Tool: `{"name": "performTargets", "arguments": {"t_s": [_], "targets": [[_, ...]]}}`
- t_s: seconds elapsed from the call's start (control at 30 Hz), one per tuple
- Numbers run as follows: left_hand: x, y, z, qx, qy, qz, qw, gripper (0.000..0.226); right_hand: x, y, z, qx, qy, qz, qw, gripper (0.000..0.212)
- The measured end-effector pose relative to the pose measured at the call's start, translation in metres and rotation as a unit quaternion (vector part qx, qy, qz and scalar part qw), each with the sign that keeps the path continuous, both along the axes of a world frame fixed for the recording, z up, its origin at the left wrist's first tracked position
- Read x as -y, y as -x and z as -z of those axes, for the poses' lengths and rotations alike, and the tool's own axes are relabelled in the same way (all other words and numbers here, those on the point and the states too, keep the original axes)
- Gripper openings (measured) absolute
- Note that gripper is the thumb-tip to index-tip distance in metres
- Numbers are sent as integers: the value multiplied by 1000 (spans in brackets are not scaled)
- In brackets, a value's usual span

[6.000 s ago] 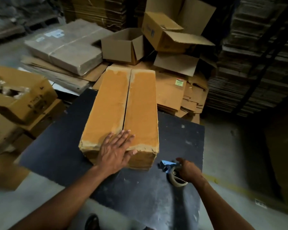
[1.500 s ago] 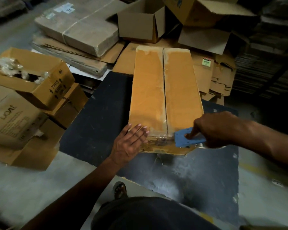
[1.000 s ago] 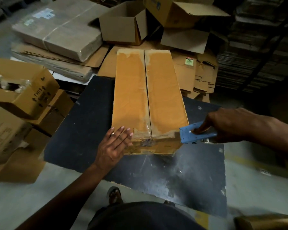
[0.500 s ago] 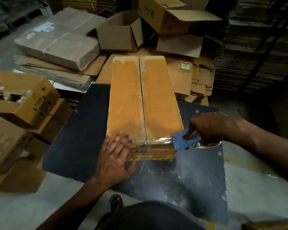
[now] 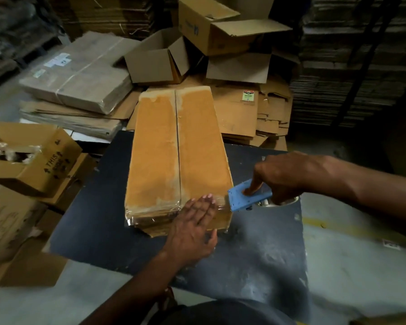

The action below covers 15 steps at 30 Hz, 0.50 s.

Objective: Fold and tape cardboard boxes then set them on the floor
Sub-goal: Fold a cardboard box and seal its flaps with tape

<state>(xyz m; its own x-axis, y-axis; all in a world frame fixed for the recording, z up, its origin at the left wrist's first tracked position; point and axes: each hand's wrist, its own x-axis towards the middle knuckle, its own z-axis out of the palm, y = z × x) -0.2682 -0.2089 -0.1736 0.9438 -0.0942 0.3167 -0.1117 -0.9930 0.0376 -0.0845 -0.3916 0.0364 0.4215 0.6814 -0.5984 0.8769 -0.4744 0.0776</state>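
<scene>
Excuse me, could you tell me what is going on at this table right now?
A person is taping a long cardboard box that lies on a dark table. The left hand lies flat over the near end of the box, pressing clear tape down across the closed flaps. The right hand grips a blue tape dispenser at the box's near right corner, with a finger pressing on its top. The long centre seam looks untaped. Open boxes and flattened cardboard are piled behind.

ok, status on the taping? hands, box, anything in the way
Left hand flat on the box's near end, pressing tape. Right hand grips the blue dispenser at the box's right corner. Centre seam untaped. Nothing blocking.
</scene>
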Motion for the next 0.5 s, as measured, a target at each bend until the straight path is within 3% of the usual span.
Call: {"name": "performTargets", "arguments": {"t_s": [0.27, 0.5], "targets": [[1, 3, -8, -31, 17, -4, 999, 85, 57, -27, -6, -10, 14, 24, 1000, 68], [9, -3, -42, -98, -3, -38, 994, 79, 48, -25, 58, -49, -29, 44, 997, 59]]}}
